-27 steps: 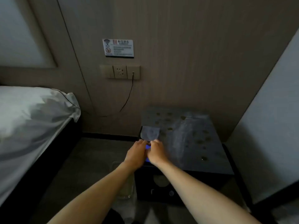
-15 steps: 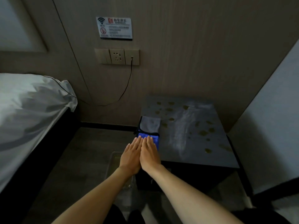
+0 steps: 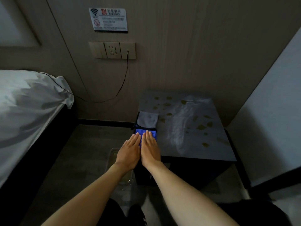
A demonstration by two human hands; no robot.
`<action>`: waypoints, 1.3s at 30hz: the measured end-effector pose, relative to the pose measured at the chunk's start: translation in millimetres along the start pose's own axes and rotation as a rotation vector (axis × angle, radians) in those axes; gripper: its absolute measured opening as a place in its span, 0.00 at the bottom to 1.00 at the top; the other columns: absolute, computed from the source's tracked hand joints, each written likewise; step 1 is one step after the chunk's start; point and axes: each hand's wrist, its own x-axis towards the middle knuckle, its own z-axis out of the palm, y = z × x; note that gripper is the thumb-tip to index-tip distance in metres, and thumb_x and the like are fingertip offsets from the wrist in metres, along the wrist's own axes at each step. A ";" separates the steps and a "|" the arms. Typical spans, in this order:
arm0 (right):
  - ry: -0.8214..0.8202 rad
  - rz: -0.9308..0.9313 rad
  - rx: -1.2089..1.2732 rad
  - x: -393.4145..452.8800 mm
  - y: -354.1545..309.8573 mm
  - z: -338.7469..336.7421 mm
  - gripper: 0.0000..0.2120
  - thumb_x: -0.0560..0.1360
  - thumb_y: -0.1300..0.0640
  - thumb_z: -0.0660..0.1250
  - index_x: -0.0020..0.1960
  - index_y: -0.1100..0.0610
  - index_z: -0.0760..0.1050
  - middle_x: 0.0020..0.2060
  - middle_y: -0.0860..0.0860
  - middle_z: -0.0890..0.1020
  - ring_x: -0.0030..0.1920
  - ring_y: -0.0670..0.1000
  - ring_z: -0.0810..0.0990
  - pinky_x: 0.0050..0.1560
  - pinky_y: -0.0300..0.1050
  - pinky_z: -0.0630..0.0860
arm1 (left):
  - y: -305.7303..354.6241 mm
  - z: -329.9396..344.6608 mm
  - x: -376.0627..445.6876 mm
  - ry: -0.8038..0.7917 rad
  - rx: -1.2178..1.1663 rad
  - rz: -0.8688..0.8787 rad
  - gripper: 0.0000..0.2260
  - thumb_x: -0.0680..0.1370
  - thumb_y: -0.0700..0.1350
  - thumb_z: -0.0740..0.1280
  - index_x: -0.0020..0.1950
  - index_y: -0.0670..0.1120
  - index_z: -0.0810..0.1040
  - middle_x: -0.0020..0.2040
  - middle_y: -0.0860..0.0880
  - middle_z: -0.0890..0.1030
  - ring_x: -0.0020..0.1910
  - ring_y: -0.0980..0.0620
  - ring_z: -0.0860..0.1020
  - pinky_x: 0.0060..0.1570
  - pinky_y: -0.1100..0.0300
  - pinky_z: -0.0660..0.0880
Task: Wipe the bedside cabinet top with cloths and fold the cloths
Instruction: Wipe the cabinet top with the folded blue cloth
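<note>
Left hand (image 3: 129, 150) and right hand (image 3: 150, 148) lie flat, fingers straight, side by side on our blue cloth (image 3: 146, 134) at the cabinet (image 3: 211, 144) corner, likely pressing its fold down.

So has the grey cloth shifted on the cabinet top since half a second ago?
No. The grey cloth still lies at the cabinet top's left edge, just behind the blue cloth; only the camera shifted.

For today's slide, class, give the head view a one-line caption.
Both hands, left and right, press flat on a folded blue cloth at the spotted cabinet top's left edge.
</note>
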 end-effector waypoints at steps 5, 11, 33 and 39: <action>-0.033 0.040 -0.040 -0.9 8.4 -6.2 0.30 0.84 0.57 0.49 0.78 0.62 0.36 0.79 0.57 0.40 0.79 0.53 0.38 0.78 0.49 0.40 | 17.8 -3.5 0.5 -0.045 0.124 0.036 0.28 0.83 0.52 0.51 0.80 0.47 0.43 0.80 0.49 0.44 0.78 0.51 0.43 0.77 0.53 0.48; -0.016 0.056 -0.099 -12.4 49.4 -24.5 0.28 0.84 0.58 0.48 0.79 0.62 0.38 0.79 0.57 0.40 0.79 0.53 0.39 0.78 0.48 0.40 | 61.3 7.0 11.4 -0.103 0.151 0.074 0.30 0.83 0.52 0.52 0.79 0.46 0.39 0.80 0.46 0.40 0.78 0.49 0.41 0.77 0.51 0.47; -0.011 0.173 -0.173 -58.1 214.8 -95.0 0.31 0.84 0.59 0.53 0.79 0.60 0.38 0.79 0.55 0.39 0.79 0.53 0.38 0.77 0.48 0.43 | 242.9 42.3 55.1 -0.175 0.154 0.124 0.33 0.82 0.50 0.57 0.78 0.46 0.37 0.79 0.45 0.39 0.78 0.47 0.39 0.77 0.49 0.47; -0.003 0.208 -0.175 -64.9 251.6 -108.8 0.32 0.84 0.59 0.54 0.79 0.60 0.37 0.79 0.55 0.39 0.79 0.53 0.38 0.77 0.49 0.44 | 280.8 48.9 68.0 -0.191 0.152 0.141 0.36 0.81 0.51 0.59 0.79 0.46 0.38 0.79 0.45 0.39 0.78 0.47 0.40 0.77 0.49 0.46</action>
